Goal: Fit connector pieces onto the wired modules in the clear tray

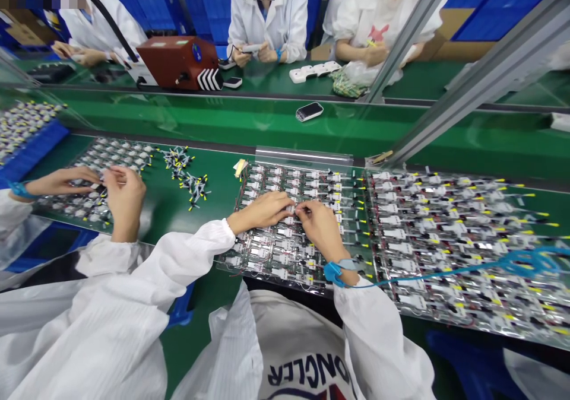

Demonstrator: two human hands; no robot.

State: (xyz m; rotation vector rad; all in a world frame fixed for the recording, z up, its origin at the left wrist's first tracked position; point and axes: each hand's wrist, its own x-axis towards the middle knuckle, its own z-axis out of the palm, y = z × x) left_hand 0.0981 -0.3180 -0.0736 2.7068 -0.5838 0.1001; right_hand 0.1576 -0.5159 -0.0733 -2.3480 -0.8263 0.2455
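Note:
My left hand (pixel 262 209) and my right hand (pixel 321 227) meet over a clear plastic tray (pixel 267 257) filled with rows of small white components with red wires. The fingertips of both hands pinch together at one small component (pixel 294 212) near the tray's middle. My right wrist wears a blue strap (pixel 335 270) with a blue coiled cord (pixel 512 263) running off to the right. Both arms are in white sleeves.
A second tray (pixel 467 240) of wired parts with yellow tips lies to the right. A co-worker's two hands (pixel 120 195) work on another tray (pixel 66 204) at left, beside a loose pile of connectors (pixel 187 171). Beyond lie a green conveyor (pixel 222 121), a small device (pixel 309 111), a red box (pixel 178 62) and several people in white coats.

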